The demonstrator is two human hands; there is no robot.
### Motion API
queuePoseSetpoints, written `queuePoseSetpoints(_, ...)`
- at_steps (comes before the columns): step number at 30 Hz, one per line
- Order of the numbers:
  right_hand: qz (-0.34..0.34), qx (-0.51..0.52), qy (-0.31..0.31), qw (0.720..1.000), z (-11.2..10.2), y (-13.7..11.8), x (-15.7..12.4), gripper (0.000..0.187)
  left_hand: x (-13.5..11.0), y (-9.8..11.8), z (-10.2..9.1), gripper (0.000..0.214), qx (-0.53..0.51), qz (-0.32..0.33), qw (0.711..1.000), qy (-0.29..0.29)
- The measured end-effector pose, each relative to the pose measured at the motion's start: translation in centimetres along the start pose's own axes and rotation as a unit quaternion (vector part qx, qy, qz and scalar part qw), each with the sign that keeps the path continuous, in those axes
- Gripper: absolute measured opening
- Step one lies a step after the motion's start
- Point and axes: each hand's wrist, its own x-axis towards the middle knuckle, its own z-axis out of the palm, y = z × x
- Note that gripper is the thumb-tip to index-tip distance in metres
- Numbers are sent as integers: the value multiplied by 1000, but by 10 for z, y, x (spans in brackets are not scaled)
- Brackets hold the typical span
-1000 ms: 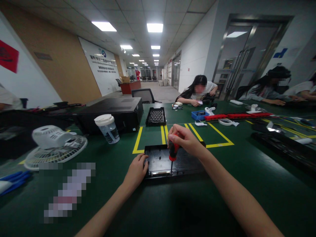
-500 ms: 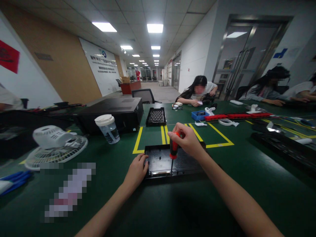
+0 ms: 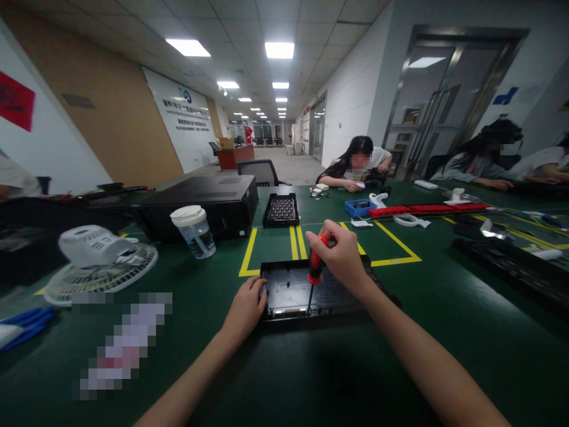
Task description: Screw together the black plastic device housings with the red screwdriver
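Green matting covers the bench, where at lower centre the right hand (image 3: 340, 256) grips a red screwdriver (image 3: 315, 270) upright, tip down on the black panel (image 3: 291, 292), while the left hand (image 3: 245, 308) presses flat on the panel's left edge.

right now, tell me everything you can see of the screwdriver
The screwdriver has a red handle, plastic by its look, and a thin dark metal shaft. It stands nearly upright, its top tilted slightly right, with the tip down at the near part of the black panel on the green table. The right hand wraps the top of the handle. The left hand rests on the panel's left edge, clear of the tool.
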Motion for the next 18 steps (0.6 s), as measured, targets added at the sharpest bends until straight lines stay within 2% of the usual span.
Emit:
queuePoseSetpoints(11, -6, -68, 66, 995, 6, -1, -4, 34, 0, 0, 0, 26, 4, 2, 1000, 3)
queuePoseSetpoints(18, -7, -80, 72, 994, 6, -6, -8, 33, 0, -1, 1, 26, 7, 1, 1000, -5)
